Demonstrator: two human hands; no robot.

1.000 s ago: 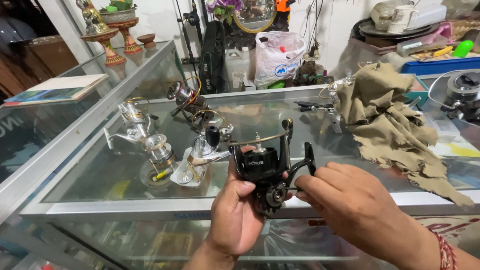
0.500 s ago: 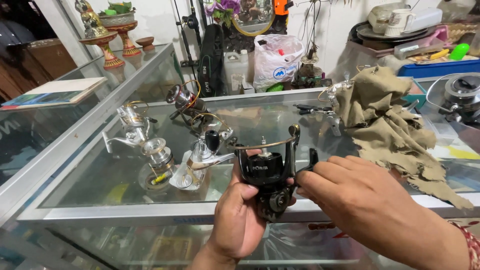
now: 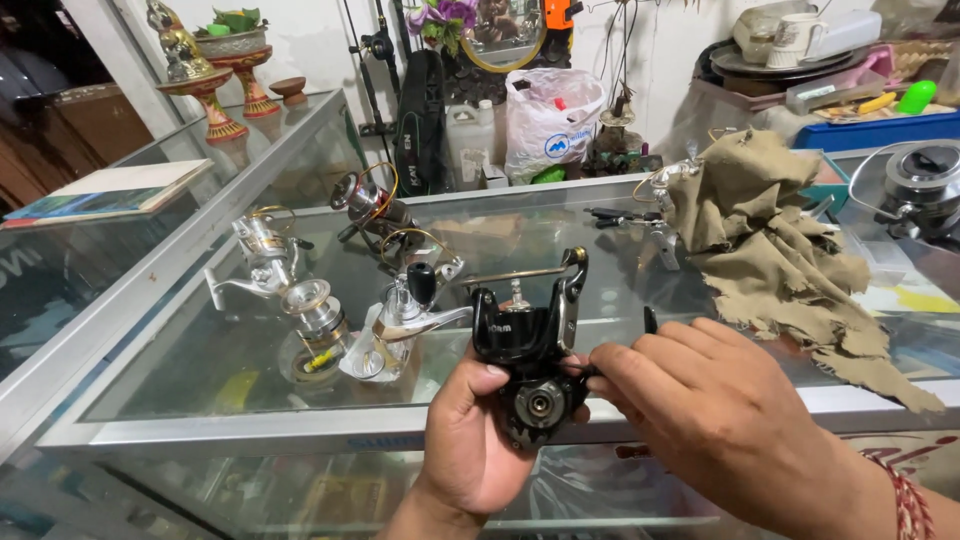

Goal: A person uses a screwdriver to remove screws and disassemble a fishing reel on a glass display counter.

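Glass-topped desk [image 3: 640, 300] with a metal frame. On it lay silver spinning reels [image 3: 330, 300] at left, a further reel [image 3: 370, 205] behind them, a crumpled olive cloth [image 3: 780, 240] at right, and a dark tool [image 3: 620, 215] near the far edge. A book [image 3: 110, 188] rested on the adjoining glass desk [image 3: 60, 290] at left.

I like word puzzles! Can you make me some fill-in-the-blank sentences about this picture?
1. The left hand holds a ____ fishing reel.
2. The brown cloth lies on a ____ counter.
3. The right hand touches the reel's ____ side.

Missing words: black; glass; right
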